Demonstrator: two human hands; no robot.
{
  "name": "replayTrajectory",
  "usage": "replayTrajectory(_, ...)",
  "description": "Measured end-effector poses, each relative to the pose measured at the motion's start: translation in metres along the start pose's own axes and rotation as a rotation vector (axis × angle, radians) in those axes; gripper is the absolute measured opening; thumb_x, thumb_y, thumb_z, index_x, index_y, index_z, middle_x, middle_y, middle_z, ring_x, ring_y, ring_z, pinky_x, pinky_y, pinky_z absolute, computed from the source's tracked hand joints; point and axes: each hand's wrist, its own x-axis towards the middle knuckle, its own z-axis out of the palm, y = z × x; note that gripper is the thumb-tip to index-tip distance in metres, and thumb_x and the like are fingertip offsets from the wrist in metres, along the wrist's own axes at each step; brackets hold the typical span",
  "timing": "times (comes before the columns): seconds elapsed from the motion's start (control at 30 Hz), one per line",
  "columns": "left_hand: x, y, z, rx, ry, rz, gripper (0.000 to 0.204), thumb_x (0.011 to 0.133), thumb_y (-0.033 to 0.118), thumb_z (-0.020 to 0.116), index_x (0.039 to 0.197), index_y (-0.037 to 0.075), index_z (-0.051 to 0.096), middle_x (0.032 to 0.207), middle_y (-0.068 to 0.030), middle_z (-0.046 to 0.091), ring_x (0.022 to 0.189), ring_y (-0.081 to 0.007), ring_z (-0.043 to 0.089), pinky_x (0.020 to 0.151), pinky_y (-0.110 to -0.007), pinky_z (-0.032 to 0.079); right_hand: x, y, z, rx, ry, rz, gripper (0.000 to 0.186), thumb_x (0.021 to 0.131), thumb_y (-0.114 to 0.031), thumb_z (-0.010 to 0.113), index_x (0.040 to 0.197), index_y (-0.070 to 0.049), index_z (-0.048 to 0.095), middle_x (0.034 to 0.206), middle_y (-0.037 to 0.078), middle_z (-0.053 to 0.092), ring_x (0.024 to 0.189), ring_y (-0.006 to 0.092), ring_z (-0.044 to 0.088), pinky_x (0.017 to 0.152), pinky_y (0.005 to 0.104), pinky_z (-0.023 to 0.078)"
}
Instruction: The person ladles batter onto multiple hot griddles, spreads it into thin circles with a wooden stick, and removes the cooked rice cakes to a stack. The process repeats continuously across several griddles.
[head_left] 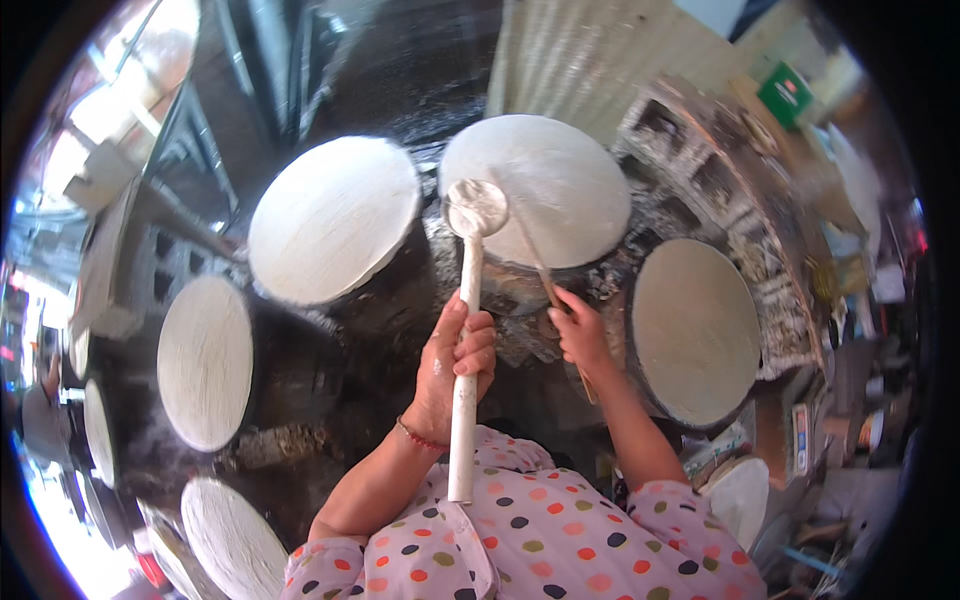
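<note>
Where my left hand (438,365) closes: fingers gripping a white ladle (472,270)
Right hand (583,330): fingers closed round a thin stick (538,260)
Beyond both tools: a broad white disc (580,190)

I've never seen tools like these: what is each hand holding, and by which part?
The left hand grips a round-headed ladle partway along its handle; the right hand holds a thin stick by its lower half.

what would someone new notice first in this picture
The large white disc at top centre and its left neighbour probably draw the eye first. Below them, the left hand grips a long pale ladle, the right hand a thin stick. A spotted pink shirt fills the bottom centre.
</note>
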Motion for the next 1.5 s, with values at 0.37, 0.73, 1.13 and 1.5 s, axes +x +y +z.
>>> replayTrajectory(0.37, -0.131, 0.041, 0.044, 0.427, -0.18, 0.337, 0.033, 0.099, 0.024, 0.048, 0.131, 0.018, 0.041, 0.076, 0.0001, 0.039, 0.047, -0.002, 0.027, 0.035, -0.013, 0.025, -0.099, 0.062, 0.061, 0.402, 0.119, -0.006, 0.034, 0.091, -0.018, 0.056, 0.124, -0.01, 0.06, 0.057, -0.007, 0.034, 0.045, 0.006, 0.036, 0.041, 0.0237, 0.036)
replayTrajectory(0.73, -0.232, 0.105, -0.048, 0.073, -0.179, 0.646, 0.036, 0.099, 0.013, 0.044, 0.135, 0.014, 0.037, 0.08, -0.0014, 0.036, 0.052, -0.0031, 0.032, 0.034, -0.014, 0.03, 0.005, 0.009, 0.169, 0.685, 0.109, -0.096, 0.037, 0.097, -0.037, 0.048, 0.117, -0.007, 0.057, 0.081, 0.009, 0.059, 0.064, 0.02, 0.058, 0.062, 0.0323, 0.049)
replayTrajectory(1.13, -0.267, 0.116, -0.008, -0.394, -0.437, 0.72, 0.023, 0.102, 0.017, 0.036, 0.084, 0.002, 0.034, 0.08, -0.0043, 0.039, 0.049, -0.0102, 0.041, 0.033, -0.024, 0.041, 0.064, -0.004, 0.241, 0.739, 0.043, -0.109, 0.035, 0.097, -0.036, 0.045, 0.112, -0.005, 0.054, 0.094, 0.014, 0.06, 0.07, 0.0242, 0.064, 0.068, 0.0353, 0.057)
replayTrajectory(1.5, -0.202, 0.123, -0.023, -0.314, -0.285, 0.915, 0.023, 0.102, 0.019, 0.039, 0.084, 0.005, 0.035, 0.067, -0.0005, 0.035, 0.046, -0.0067, 0.037, 0.032, -0.021, 0.038, 0.1, -0.075, 0.282, -0.464, -0.273, -0.769, 0.031, 0.086, -0.006, 0.057, 0.114, -0.018, 0.064, 0.093, 0.007, 0.056, 0.082, 0.0221, 0.058, 0.065, 0.0337, 0.053)
